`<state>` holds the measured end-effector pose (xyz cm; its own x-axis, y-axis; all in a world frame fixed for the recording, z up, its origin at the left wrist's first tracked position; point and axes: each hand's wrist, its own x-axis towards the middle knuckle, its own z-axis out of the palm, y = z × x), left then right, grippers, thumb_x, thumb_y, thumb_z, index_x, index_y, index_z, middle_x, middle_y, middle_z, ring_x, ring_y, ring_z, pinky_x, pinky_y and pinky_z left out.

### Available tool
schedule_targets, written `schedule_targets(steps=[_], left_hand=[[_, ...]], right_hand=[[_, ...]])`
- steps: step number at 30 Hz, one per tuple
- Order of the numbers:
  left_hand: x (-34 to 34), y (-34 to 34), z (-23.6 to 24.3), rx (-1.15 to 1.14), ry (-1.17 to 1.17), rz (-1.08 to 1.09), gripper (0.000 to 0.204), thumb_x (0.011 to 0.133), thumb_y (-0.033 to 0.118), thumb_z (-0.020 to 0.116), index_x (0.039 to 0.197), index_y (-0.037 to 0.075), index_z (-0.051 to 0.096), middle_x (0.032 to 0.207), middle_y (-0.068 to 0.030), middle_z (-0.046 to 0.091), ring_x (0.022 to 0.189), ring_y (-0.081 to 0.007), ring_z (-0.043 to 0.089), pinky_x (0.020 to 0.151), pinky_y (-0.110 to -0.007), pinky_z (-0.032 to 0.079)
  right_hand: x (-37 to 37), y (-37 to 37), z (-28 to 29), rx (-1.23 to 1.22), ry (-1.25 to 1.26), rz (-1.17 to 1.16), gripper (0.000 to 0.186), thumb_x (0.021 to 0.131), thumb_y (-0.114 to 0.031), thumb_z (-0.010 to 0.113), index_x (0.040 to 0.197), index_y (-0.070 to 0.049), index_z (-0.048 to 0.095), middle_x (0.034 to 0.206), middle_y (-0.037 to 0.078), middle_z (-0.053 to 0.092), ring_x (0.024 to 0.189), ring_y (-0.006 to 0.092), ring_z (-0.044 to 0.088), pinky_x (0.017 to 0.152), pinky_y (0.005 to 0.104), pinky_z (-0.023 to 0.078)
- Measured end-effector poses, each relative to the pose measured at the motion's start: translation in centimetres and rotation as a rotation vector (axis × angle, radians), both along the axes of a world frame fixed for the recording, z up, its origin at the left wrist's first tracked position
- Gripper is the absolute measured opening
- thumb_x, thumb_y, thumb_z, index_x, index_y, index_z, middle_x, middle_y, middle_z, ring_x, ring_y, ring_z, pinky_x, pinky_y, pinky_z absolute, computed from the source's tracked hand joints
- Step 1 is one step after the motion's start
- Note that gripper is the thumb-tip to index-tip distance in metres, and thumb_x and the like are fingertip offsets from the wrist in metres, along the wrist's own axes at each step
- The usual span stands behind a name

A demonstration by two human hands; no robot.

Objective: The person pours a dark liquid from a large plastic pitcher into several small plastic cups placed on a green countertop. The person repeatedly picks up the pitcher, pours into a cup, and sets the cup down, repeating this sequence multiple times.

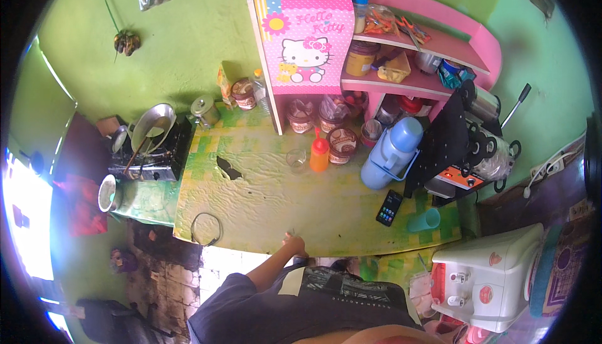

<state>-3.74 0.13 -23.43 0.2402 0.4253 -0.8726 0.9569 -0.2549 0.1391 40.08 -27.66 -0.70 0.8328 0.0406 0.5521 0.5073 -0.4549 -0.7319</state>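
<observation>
The left hand is being rested on the near edge of the table, fingers curled on something small; what is gripped cannot be told. The right hand is not being shown. Beyond the hand, a glass, orange bottle and phone are being left untouched.

A: what's past the fingers at the table edge?
B: dark phone screen off to their right, brown-labelled round jars further beyond, and a pink cartoon-cat panel on the shelf side way behind those.
</observation>
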Motion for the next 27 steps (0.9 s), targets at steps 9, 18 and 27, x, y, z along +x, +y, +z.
schedule_targets(steps=[9, 18, 27], left_hand=[[-0.6, -0.8, -0.4, 0.120, -0.022, -0.027, 0.076, 0.066, 0.056, 0.070, 0.119, 0.005, 0.057, 0.127, -0.0182, 0.051, 0.126, -0.0473, 0.033, 0.098, -0.052, 0.038], [-0.5, -1.8, 1.9, 0.231, -0.029, 0.012, 0.078, 0.064, 0.052, 0.073, 0.116, -0.003, 0.055, 0.125, -0.0208, 0.052, 0.121, -0.0471, 0.040, 0.095, -0.047, 0.043], [-0.5, -1.9, 1.3, 0.271, -0.018, -0.020, 0.084, 0.063, 0.051, 0.073, 0.121, -0.005, 0.049, 0.126, -0.0222, 0.049, 0.125, -0.0473, 0.035, 0.096, -0.048, 0.042]], right_hand=[[0.3, -0.2, -0.2, 0.006, 0.018, 0.012, 0.053, 0.075, -0.026, 0.073, 0.115, 0.002, 0.054, 0.114, 0.016, 0.057, 0.098, 0.0281, 0.057, 0.088, 0.0420, 0.045], [0.5, -0.5, -0.4, -0.002, 0.019, 0.019, 0.053, 0.076, -0.026, 0.073, 0.116, 0.002, 0.053, 0.114, 0.016, 0.057, 0.098, 0.0280, 0.057, 0.087, 0.0419, 0.045], [0.8, -1.4, -0.4, 0.004, 0.015, 0.011, 0.052, 0.077, -0.027, 0.072, 0.116, 0.002, 0.053, 0.114, 0.016, 0.057, 0.098, 0.0279, 0.057, 0.087, 0.0418, 0.045]])
